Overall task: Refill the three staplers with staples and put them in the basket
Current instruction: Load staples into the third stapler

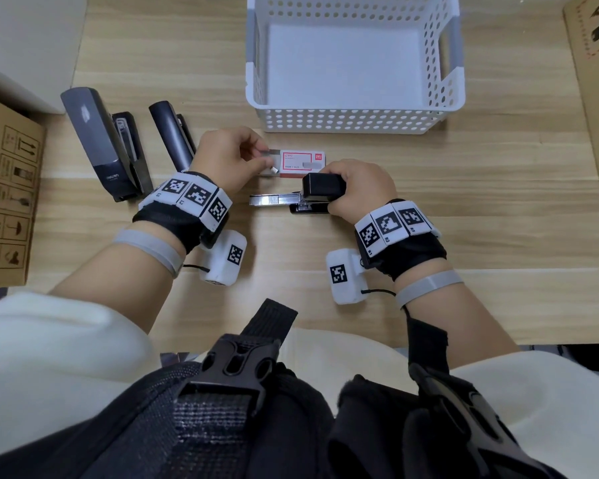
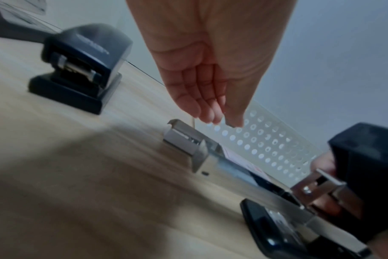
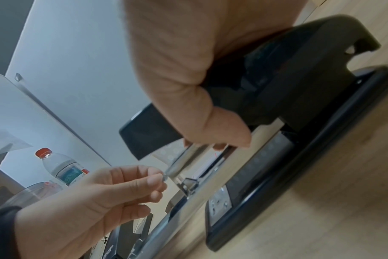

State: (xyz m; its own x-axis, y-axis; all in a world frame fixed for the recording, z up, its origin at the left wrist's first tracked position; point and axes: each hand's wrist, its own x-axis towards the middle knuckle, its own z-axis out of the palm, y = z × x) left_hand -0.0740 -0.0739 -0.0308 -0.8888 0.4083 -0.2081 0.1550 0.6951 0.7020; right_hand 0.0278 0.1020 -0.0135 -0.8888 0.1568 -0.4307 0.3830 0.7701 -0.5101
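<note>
We have the small stapler [image 1: 308, 198] open on the table [image 1: 429, 188], near the middle. Our right hand [image 1: 360, 188] curls round its black lid [image 1: 322, 188] and holds it tipped back, so the metal magazine [image 1: 274, 201] lies bare and points left, ready to take a strip.

Our left hand [image 1: 229, 157] is just beyond the magazine's tip, at the staple box [image 1: 301, 162]. Thumb and forefinger pinch a thin strip of staples [image 1: 272, 152] at the box's left end; the other fingers are loosely curled. We judge that the strip is being drawn out of the box and will next go down into the magazine, which is why the box sits so close, touching or nearly touching the stapler's far side. Which, we cannot tell.

The two larger staplers lie at the left, side by side: the big one [image 1: 101, 140] furthest left, the middle one [image 1: 173, 136] beside it, both with lids swung open. Whether they hold staples is not visible.

The basket [image 1: 353, 122] stands at the far side, just beyond the box, with no stapler in it, so none of the three is finished. Its short reach from our hands should make the drop easy.

The strip is brittle and may break if we pinch it crooked.
</note>
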